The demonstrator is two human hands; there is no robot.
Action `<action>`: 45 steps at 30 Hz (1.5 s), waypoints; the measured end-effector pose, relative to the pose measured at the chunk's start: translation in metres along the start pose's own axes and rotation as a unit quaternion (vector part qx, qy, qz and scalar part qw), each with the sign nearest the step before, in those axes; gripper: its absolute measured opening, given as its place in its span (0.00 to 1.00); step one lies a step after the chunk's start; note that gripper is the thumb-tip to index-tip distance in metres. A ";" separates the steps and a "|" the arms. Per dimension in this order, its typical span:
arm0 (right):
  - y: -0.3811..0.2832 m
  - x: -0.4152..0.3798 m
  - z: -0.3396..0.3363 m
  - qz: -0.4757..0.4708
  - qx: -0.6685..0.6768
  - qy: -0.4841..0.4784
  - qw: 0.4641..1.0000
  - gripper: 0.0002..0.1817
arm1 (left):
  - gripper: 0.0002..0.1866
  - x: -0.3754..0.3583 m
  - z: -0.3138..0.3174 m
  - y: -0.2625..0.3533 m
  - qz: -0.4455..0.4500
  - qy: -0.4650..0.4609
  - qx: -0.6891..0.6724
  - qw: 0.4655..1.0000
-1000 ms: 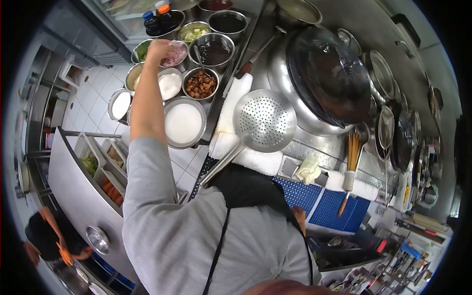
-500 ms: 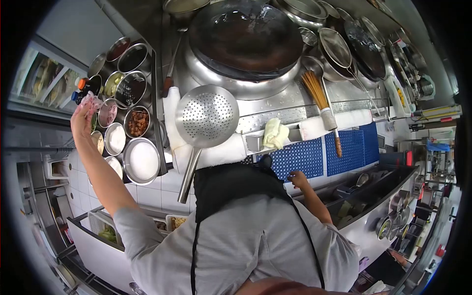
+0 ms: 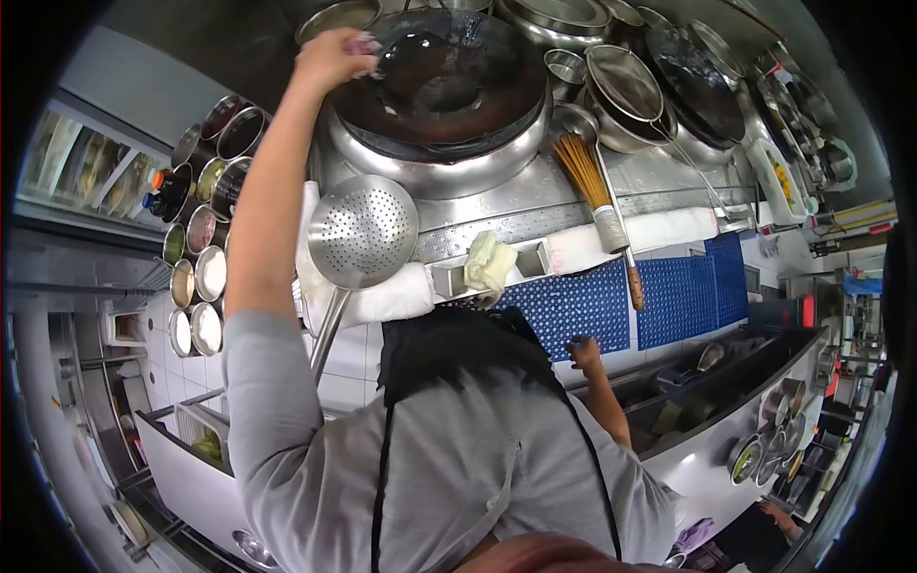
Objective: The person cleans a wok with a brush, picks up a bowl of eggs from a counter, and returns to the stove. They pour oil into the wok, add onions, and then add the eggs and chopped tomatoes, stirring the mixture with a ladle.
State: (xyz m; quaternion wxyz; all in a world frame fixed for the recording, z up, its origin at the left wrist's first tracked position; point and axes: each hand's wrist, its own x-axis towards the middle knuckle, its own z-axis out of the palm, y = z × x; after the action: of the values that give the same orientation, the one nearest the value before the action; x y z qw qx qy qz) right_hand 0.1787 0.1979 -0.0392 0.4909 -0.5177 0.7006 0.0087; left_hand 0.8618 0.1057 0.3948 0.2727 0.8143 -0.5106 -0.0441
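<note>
My left hand is over the left rim of a big dark wok, its fingers closed on a small bunch of pinkish chopped pieces. The wok's inside looks wet and shiny, and it rests on a round steel stove ring. My right hand hangs low at my side, fingers curled; what they hold, if anything, is too small to make out. Between my left arm and the stove front lies a perforated skimmer on a white towel.
Steel pots of ingredients, among them one with white powder, stand on the left. A bamboo brush and a ladle lean right of the wok. A pale cloth hangs at the front edge. Strainers and a second wok are farther right.
My left hand has moved from the ingredient pots up and right to the wok, carrying the pinkish pieces. The view has shifted slightly; my right hand stays low at my side.
</note>
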 end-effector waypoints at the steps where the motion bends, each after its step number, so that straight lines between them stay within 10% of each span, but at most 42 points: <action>1: 0.004 -0.011 -0.001 0.028 0.018 0.002 0.999 0.21 | 0.33 0.021 0.029 -0.013 0.089 0.069 0.023 0.993; 5: 0.062 -0.019 0.001 0.135 0.061 -0.036 0.988 0.12 | 0.29 0.011 0.014 0.065 0.114 -0.037 -0.088 0.989; 10: 0.092 -0.036 0.004 0.062 -0.051 -0.085 0.993 0.06 | 0.22 -0.003 0.008 0.090 0.065 0.066 -0.062 0.994; 13: 0.106 -0.015 0.020 0.173 0.057 -0.025 0.983 0.04 | 0.20 -0.031 0.006 0.104 0.133 0.101 0.084 0.982; 18: 0.042 0.027 0.003 0.046 0.121 -0.095 0.987 0.11 | 0.43 -0.048 0.064 0.031 0.122 0.068 0.032 0.990; 22: -0.056 0.013 -0.012 -0.062 0.059 -0.073 0.994 0.18 | 0.27 -0.101 -0.004 -0.022 0.177 0.359 -0.027 0.916; 29: -0.028 0.025 -0.002 -0.131 -0.045 -0.110 0.984 0.16 | 0.13 -0.200 -0.099 -0.251 -0.129 0.576 -0.007 0.807; 32: 0.035 0.010 0.015 -0.104 0.116 -0.125 0.980 0.10 | 0.10 -0.228 -0.099 -0.310 -0.201 0.439 0.084 0.872; 36: 0.099 0.042 0.031 -0.224 -0.182 -0.093 0.953 0.09 | 0.09 -0.215 -0.079 -0.345 -0.117 0.219 0.149 0.957; 40: 0.027 -0.023 0.044 0.041 -0.017 -0.035 0.998 0.19 | 0.08 -0.185 -0.063 -0.356 -0.087 0.059 0.200 0.974; 45: -0.071 -0.098 0.068 0.023 -0.023 -0.019 0.999 0.22 | 0.06 -0.166 -0.045 -0.375 -0.004 0.002 0.212 0.977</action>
State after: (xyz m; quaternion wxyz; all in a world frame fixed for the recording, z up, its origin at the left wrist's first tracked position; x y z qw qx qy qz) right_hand 0.2756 0.2711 0.0293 0.4915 -0.5128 0.7024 0.0458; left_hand 1.1013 0.3895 0.2158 0.0950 0.8556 -0.5047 0.0654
